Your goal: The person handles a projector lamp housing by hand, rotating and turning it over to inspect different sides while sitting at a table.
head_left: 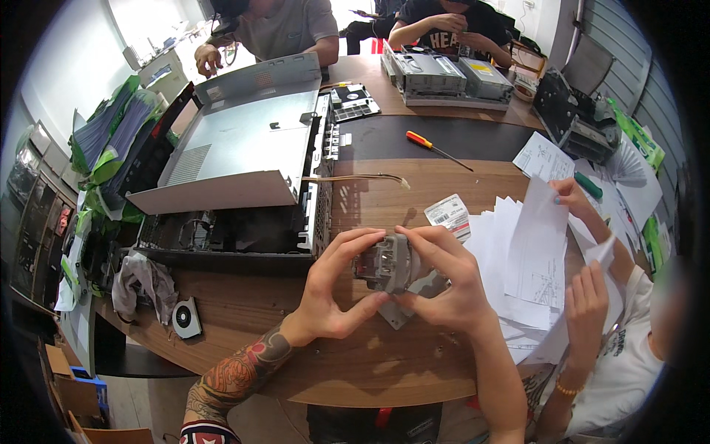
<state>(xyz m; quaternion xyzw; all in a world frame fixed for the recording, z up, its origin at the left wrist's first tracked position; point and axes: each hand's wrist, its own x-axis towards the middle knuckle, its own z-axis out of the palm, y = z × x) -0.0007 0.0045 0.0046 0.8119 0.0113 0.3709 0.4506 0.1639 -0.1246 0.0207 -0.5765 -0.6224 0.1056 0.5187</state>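
Observation:
Between my two hands, just over the near part of the table, is a grey ridged block [387,264] with a dark, reddish side. My left hand [333,285] grips its left side, thumb below and fingers above. From the right, my right hand [452,281] closes on it in the same way. The block's exact kind cannot be made out. Partly hidden under my hands, a flat grey metal piece [397,318] shows on the wooden table [296,362]. A white label card [448,216] lies just beyond my right hand.
Left stands an open metal equipment case [244,148] with its lid tilted up; a cable [355,177] sticks out. A screwdriver [436,149] lies on the dark strip. At right, another person's hands [584,296] hold papers [529,251]. Two people work across the table; a small fan [186,318] lies left.

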